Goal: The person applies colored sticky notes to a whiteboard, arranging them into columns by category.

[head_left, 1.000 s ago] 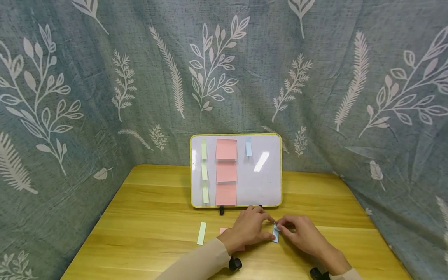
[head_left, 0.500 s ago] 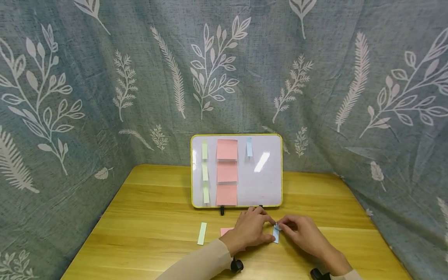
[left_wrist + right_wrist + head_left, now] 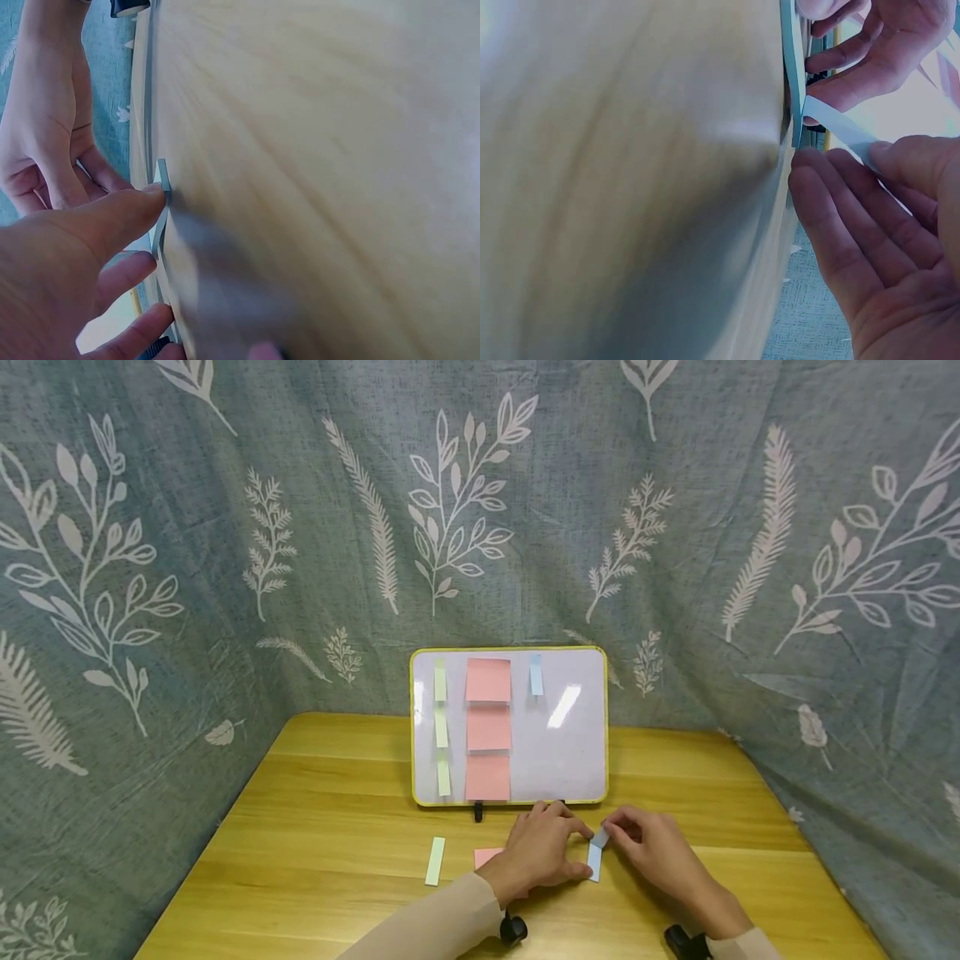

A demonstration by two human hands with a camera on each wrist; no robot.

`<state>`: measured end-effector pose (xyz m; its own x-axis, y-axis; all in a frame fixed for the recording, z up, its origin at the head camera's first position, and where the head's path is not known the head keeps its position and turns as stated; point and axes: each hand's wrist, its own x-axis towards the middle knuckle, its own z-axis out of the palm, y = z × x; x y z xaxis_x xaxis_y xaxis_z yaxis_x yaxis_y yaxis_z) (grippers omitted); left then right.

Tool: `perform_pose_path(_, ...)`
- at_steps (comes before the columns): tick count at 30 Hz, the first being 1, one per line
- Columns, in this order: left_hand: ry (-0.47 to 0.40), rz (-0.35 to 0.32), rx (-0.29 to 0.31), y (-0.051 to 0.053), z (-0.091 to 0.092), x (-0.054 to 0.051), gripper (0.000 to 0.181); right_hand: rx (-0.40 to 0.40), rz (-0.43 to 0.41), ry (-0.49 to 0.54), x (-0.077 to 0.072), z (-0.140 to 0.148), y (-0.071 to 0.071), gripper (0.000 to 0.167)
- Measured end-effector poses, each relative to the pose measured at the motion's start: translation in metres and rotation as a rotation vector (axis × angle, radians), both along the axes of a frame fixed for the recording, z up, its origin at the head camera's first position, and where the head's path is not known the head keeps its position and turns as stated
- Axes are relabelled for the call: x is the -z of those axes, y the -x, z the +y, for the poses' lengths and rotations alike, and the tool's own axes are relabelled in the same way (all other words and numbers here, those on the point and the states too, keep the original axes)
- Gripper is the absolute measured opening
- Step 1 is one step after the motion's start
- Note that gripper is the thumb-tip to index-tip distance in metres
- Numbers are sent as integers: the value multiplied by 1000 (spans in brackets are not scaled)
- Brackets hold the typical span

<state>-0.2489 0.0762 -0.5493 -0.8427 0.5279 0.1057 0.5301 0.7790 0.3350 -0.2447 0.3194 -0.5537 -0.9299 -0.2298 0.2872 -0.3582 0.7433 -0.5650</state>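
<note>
A narrow light-blue sticky note pad [image 3: 595,863] lies on the table in front of the whiteboard. My left hand [image 3: 542,850] holds it, thumb at the near end and index finger at the far end. Between thumb and index finger, my right hand [image 3: 662,853] pinches the pad's top sheet [image 3: 602,836]. That blue sticky note [image 3: 841,127] is lifted at one end and slants up from the pad in the right wrist view. In the left wrist view the left thumb presses on the pad [image 3: 163,175].
A whiteboard [image 3: 558,760] with a yellow frame stands behind, bearing green, pink and blue sticky notes. Left of the hands lie a green pad [image 3: 435,861] and a pink pad [image 3: 486,857], the pink one partly under the left arm. A patterned curtain [image 3: 480,510] surrounds the table.
My right hand has drawn the top blue sheet up and slightly right, so that it now stands bent away from the pad. The left hand stays on the pad.
</note>
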Motion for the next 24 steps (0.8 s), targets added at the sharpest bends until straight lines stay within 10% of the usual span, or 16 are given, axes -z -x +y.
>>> perform_pose_path(24,-10,19,-35,-1,2,-1,61,150,2,-5,-17,-3,20,10)
